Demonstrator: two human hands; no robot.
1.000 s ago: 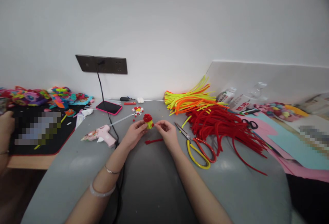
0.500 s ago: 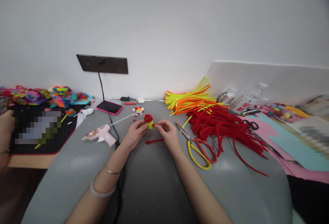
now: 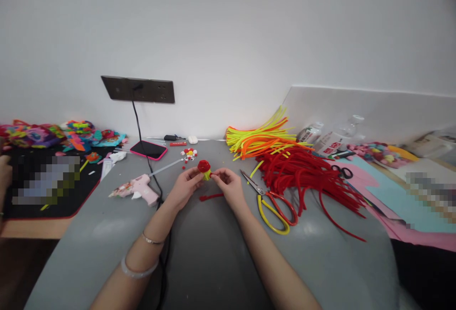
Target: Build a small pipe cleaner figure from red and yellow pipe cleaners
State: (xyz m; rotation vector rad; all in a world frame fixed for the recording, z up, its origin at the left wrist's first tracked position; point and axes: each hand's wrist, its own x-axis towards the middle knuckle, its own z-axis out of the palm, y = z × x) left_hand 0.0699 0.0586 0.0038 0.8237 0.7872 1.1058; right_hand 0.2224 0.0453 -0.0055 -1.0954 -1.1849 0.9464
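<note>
Worktop (image 3: 213, 253): grey, matt, smooth, faint sheen near the scissors.
Scissors (image 3: 272, 201): bare metal blades, glossy plastic grips in yellow and red.
Red stems (image 3: 309, 177) and yellow-orange stems (image 3: 260, 139): fuzzy, matt pile, like chenille.
Small red-and-yellow piece (image 3: 204, 168) between left hand (image 3: 185, 186) and right hand (image 3: 230, 185): same fuzzy stuff.
Glue gun (image 3: 137, 187): pink plastic, smooth.
Phone (image 3: 148, 149): glossy dark screen.
Sheets (image 3: 392, 196) at right: matt, pink and blue, paper or foam, cannot tell.
</note>
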